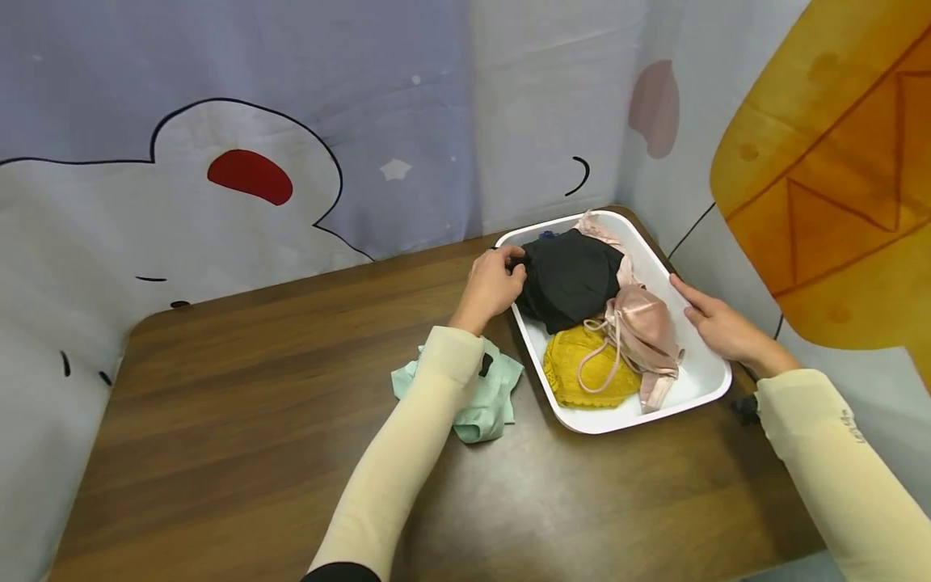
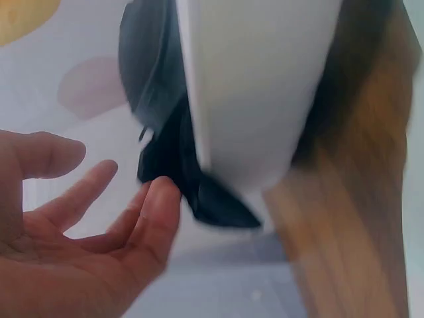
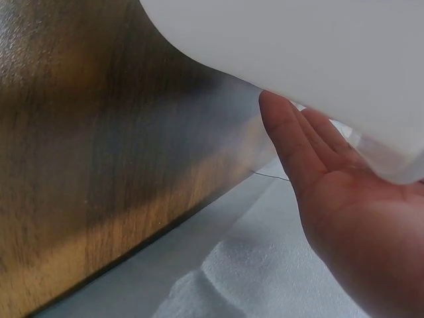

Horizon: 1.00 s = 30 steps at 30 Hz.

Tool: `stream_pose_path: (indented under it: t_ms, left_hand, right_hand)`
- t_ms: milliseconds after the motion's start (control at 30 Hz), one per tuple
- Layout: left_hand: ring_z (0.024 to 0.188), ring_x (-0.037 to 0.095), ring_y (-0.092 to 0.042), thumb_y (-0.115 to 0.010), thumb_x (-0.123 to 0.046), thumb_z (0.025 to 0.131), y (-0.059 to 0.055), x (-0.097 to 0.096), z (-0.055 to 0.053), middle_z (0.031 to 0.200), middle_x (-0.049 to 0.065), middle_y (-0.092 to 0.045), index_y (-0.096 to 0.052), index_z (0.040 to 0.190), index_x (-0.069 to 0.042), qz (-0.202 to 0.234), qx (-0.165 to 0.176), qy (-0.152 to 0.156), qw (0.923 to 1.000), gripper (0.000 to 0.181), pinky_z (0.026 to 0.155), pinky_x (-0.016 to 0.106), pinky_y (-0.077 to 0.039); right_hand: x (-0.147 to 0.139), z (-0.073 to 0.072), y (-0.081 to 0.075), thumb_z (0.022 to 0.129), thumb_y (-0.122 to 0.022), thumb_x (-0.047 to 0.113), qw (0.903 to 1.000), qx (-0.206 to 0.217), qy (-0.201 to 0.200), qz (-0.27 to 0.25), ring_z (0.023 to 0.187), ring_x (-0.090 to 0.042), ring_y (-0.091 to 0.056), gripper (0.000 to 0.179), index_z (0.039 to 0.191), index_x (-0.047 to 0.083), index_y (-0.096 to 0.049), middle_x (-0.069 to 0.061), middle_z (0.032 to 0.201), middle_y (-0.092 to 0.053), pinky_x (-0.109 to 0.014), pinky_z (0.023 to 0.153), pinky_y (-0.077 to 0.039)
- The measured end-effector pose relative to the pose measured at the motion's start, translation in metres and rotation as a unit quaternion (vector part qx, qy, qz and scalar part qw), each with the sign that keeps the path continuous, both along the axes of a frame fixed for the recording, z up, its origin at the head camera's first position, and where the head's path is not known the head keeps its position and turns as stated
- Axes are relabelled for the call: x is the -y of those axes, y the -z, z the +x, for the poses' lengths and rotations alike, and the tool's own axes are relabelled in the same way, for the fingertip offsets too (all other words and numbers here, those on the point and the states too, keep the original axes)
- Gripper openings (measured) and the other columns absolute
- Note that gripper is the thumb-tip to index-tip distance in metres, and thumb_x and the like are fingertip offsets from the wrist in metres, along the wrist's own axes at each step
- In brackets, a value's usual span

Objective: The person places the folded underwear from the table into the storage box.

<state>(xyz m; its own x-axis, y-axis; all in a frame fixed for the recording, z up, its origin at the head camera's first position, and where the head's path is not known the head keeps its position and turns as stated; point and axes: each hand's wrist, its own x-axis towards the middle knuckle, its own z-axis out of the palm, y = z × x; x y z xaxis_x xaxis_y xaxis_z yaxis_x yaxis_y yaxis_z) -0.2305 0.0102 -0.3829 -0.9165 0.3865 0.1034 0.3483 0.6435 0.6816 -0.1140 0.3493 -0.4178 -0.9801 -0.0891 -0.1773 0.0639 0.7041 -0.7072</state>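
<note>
A white plastic tub [image 1: 707, 386] holds a black bra [image 1: 570, 279], a pink satin bra [image 1: 643, 319] and a mustard-yellow lace bra [image 1: 582, 368]. My left hand [image 1: 490, 283] is at the tub's left rim, where part of the black bra hangs over the edge. In the left wrist view its fingers [image 2: 156, 205] are loosely bent and touch the black fabric, with the thumb apart. My right hand [image 1: 716, 327] holds the tub's right rim, its fingers [image 3: 285, 132] lying straight along the outer wall; the thumb is hidden in the right wrist view.
Mint-green folded cloth [image 1: 487, 404] lies on the brown wooden table [image 1: 276, 436], partly under my left forearm. Printed curtain fabric [image 1: 407, 121] stands behind the table and along its sides. Pale pink lace [image 1: 600, 230] and a bit of blue fabric show at the tub's far end.
</note>
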Motion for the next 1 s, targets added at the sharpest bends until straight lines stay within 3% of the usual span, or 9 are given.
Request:
stream_pose_path:
  t_ms: [100, 167, 300, 433, 600, 800, 1000]
  left_hand:
    - [0.098, 0.021, -0.052, -0.053, -0.021, 0.095, -0.006, 0.02, 0.0, 0.107, 0.005, -0.057, -0.063, 0.112, -0.013, -0.008, 0.005, -0.013, 0.9999, 0.022, 0.085, 0.034, -0.04]
    - [0.1, 0.021, -0.052, -0.054, -0.024, 0.094, -0.009, 0.035, 0.0, 0.107, 0.005, -0.057, -0.062, 0.106, -0.013, -0.023, 0.019, -0.008, 0.9995, 0.018, 0.086, 0.035, -0.04]
    - [0.1, 0.021, -0.053, -0.056, -0.03, 0.094, -0.012, 0.062, 0.001, 0.109, 0.003, -0.059, -0.063, 0.1, -0.013, -0.054, 0.06, 0.034, 0.9961, 0.019, 0.085, 0.037, -0.042]
    - [0.088, 0.019, -0.055, -0.059, -0.033, 0.093, -0.011, 0.086, 0.008, 0.103, 0.001, -0.062, -0.064, 0.097, -0.014, -0.08, 0.097, 0.085, 0.9884, 0.019, 0.076, 0.035, -0.045]
    - [0.078, 0.018, -0.055, -0.063, -0.037, 0.09, -0.009, 0.112, 0.019, 0.094, 0.004, -0.062, -0.062, 0.095, -0.016, -0.109, 0.138, 0.114, 0.9778, 0.022, 0.065, 0.032, -0.046]
    - [0.079, 0.017, -0.052, -0.067, -0.038, 0.087, -0.002, 0.131, 0.035, 0.092, 0.001, -0.059, -0.06, 0.095, -0.013, -0.122, 0.165, 0.118, 0.9716, 0.027, 0.065, 0.03, -0.043]
    - [0.089, 0.024, -0.049, -0.068, -0.038, 0.086, 0.008, 0.147, 0.054, 0.098, 0.005, -0.058, -0.059, 0.101, -0.012, -0.15, 0.165, 0.079, 0.9715, 0.032, 0.076, 0.036, -0.041]
  right_hand:
    - [-0.001, 0.0, 0.0, 0.103, -0.029, 0.009, 1.0, 0.003, -0.004, -0.005, 0.135, -0.046, -0.01, 0.055, 0.152, 0.017, -0.007, -0.025, 0.152, -0.007, -0.061, 0.104, -0.013]
    - [-0.001, 0.0, 0.001, 0.103, -0.028, 0.009, 0.9999, -0.004, -0.009, -0.005, 0.135, -0.047, -0.011, 0.054, 0.152, 0.016, -0.007, -0.025, 0.152, -0.007, -0.062, 0.104, -0.013]
    - [-0.002, 0.001, 0.001, 0.103, -0.027, 0.01, 0.9998, -0.011, -0.015, -0.003, 0.134, -0.049, -0.011, 0.053, 0.152, 0.014, -0.006, -0.027, 0.151, -0.007, -0.063, 0.103, -0.013]
    - [-0.001, 0.001, 0.0, 0.104, -0.027, 0.012, 0.9998, -0.011, -0.019, 0.0, 0.133, -0.051, -0.011, 0.052, 0.152, 0.014, -0.006, -0.029, 0.15, -0.007, -0.064, 0.102, -0.013]
    - [-0.001, 0.002, 0.0, 0.104, -0.026, 0.013, 0.9996, -0.017, -0.021, 0.008, 0.132, -0.052, -0.011, 0.052, 0.151, 0.013, -0.006, -0.028, 0.15, -0.006, -0.065, 0.101, -0.013]
    - [-0.002, 0.002, 0.003, 0.104, -0.025, 0.013, 0.9994, -0.021, -0.018, 0.021, 0.13, -0.054, -0.016, 0.051, 0.151, 0.013, -0.005, -0.029, 0.149, -0.008, -0.067, 0.096, -0.021]
    - [0.0, 0.0, 0.003, 0.104, -0.025, 0.014, 0.9995, -0.014, -0.022, 0.02, 0.13, -0.055, -0.015, 0.052, 0.151, 0.014, -0.003, -0.029, 0.149, -0.006, -0.068, 0.096, -0.02]
